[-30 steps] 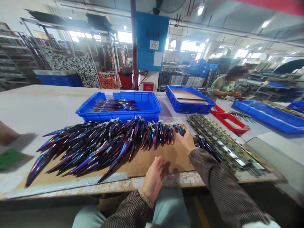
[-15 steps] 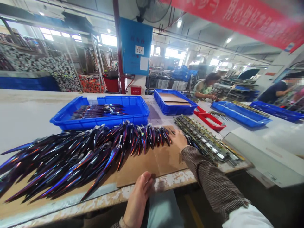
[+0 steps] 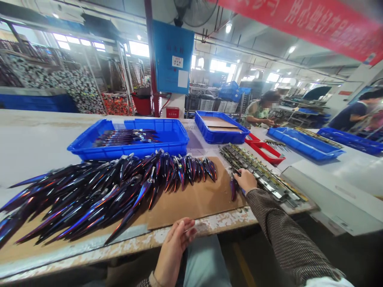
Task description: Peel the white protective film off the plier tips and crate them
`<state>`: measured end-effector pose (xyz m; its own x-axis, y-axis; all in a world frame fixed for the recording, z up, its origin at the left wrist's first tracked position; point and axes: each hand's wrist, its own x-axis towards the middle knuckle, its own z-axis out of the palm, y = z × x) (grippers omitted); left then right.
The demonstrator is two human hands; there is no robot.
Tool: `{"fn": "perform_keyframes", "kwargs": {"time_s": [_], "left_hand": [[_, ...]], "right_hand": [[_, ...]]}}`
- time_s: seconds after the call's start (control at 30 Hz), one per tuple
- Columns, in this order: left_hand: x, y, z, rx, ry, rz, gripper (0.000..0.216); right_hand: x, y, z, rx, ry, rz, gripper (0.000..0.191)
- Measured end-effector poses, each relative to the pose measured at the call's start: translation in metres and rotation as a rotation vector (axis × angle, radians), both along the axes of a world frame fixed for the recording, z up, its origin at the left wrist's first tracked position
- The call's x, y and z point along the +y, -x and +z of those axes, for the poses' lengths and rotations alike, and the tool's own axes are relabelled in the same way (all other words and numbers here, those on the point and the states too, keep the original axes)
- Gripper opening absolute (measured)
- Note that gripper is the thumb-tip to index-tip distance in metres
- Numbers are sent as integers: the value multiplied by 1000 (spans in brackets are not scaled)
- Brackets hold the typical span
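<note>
My right hand [image 3: 247, 181] is at the right end of the cardboard sheet [image 3: 191, 203], beside the metal strip fixture [image 3: 263, 175]. Its fingers are curled in, and a small dark end shows at the fingertips; what they hold is mostly hidden. Just left of it lies a glossy dark, pointed piece [image 3: 232, 188] with a reddish-purple sheen. My left hand [image 3: 175, 245] hovers by the table's front edge, palm turned inward, fingers loosely bent and apart. A large heap of similar pointed pieces [image 3: 98, 195] covers the cardboard to the left, ending in a neat row.
A blue tray [image 3: 128, 151] behind the heap holds more pointed pieces. Another blue tray [image 3: 221, 137] contains cardboard. Small red bins [image 3: 266, 153] and a long blue tray [image 3: 305, 143] stand farther right. Two people sit beyond. A white box [image 3: 332, 199] borders the table at right.
My right hand has moved right and toward me, from the end of the row to the piece beside the fixture. My left hand's fingers have bent a little more.
</note>
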<state>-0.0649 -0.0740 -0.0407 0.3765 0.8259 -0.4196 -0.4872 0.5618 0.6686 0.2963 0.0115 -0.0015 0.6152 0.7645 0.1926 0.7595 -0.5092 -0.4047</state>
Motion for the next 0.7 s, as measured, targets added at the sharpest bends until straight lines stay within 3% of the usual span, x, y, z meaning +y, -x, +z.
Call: {"fn": "perform_keyframes", "kwargs": {"time_s": [0.13, 0.27, 0.4, 0.47, 0.57, 0.7], "left_hand": [[4, -8, 9, 35, -28, 25, 47], [10, -31, 19, 75, -114, 69, 47], [11, -41, 22, 49, -196, 161, 46], [7, -34, 20, 62, -185, 201, 43], [-2, -11, 21, 149, -182, 189, 41], [-16, 21, 26, 276, -215, 104, 35]], "right_hand": [[-23, 39, 5, 60, -230, 132, 24], [-63, 131, -14, 216, -400, 401, 22], [-106, 217, -35, 429, -443, 613, 18], [-121, 237, -37, 538, -426, 682, 19], [-134, 237, -30, 720, -337, 784, 25], [-144, 221, -18, 1196, 8, 738, 41]]}}
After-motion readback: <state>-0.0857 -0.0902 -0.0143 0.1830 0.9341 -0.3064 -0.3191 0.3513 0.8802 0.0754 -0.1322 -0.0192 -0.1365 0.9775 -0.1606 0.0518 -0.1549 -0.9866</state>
